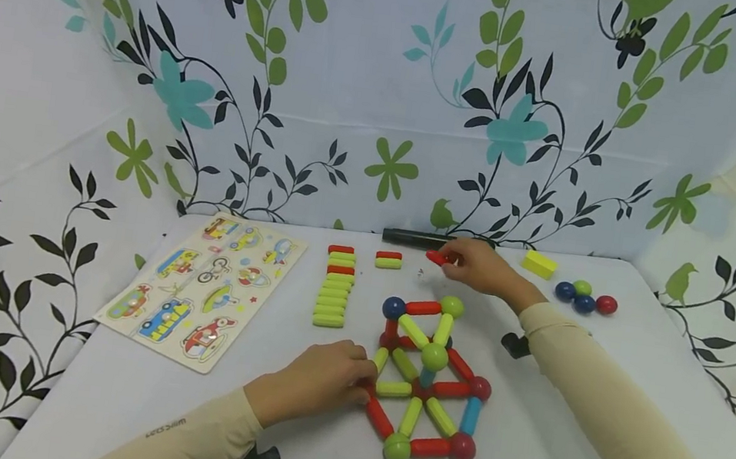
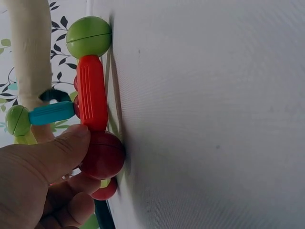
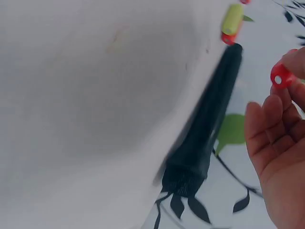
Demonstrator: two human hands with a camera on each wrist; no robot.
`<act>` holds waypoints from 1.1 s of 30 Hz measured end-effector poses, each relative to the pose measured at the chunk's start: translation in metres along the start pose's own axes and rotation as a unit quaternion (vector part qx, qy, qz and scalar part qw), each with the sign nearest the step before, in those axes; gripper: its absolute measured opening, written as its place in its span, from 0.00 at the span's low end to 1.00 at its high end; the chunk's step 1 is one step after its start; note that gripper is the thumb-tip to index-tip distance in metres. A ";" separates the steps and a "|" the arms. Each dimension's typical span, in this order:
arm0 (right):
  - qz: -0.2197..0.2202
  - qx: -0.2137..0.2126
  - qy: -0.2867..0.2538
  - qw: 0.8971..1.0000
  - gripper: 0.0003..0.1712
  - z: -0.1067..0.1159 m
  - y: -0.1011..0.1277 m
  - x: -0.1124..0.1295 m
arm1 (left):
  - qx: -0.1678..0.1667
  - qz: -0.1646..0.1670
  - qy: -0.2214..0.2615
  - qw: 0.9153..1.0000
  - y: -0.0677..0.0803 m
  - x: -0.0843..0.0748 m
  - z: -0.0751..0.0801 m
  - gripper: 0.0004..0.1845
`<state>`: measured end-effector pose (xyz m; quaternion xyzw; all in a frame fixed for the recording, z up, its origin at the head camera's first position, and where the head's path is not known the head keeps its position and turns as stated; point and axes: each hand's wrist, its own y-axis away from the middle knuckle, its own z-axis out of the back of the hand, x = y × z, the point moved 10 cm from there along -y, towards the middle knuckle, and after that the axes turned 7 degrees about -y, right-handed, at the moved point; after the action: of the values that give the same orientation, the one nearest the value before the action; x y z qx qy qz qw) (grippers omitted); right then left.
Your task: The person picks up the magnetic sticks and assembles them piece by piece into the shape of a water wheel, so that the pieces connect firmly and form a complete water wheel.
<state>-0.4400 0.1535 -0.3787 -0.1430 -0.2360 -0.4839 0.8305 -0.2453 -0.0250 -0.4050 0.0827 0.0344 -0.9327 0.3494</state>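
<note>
A flat structure of red, green and blue magnetic rods and balls [image 1: 427, 377] lies mid-table. My left hand [image 1: 358, 382] grips its left corner. In the left wrist view the thumb and curled fingers [image 2: 71, 148] pinch a red ball [image 2: 106, 155]. From that ball a red rod [image 2: 91, 93] runs to a green ball [image 2: 88, 36]. At the back of the table my right hand [image 1: 453, 260] pinches a short red rod [image 1: 436, 257] just above the surface. In the right wrist view this red rod [image 3: 281, 76] shows end-on between the fingertips.
A column of green and red rods [image 1: 334, 291] and a pair of rods [image 1: 388, 260] lie behind the structure. A black cylinder [image 1: 419, 238] lies along the back edge. A yellow block [image 1: 539, 264] and several balls [image 1: 585, 297] sit at right, a vehicle puzzle board [image 1: 203, 285] at left.
</note>
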 end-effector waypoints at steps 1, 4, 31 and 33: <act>-0.015 -0.012 -0.028 0.999 0.18 0.006 0.009 -0.005 | 0.001 0.000 0.000 1.000 0.000 0.000 0.000 0.10; -0.055 -0.023 -0.108 0.992 0.17 0.014 0.041 -0.015 | 0.003 0.003 0.005 1.000 0.001 0.001 -0.001 0.10; 0.020 0.097 -0.154 0.983 0.11 -0.046 0.167 0.002 | -0.011 -0.004 0.002 1.000 0.001 -0.001 0.000 0.10; 0.024 0.098 -0.155 0.983 0.12 -0.046 0.168 0.002 | -0.012 -0.005 0.003 1.000 0.001 -0.002 0.001 0.10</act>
<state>-0.2812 0.2132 -0.4187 -0.1394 -0.4045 -0.4101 0.8054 -0.2434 -0.0248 -0.4034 0.0815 0.0470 -0.9336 0.3458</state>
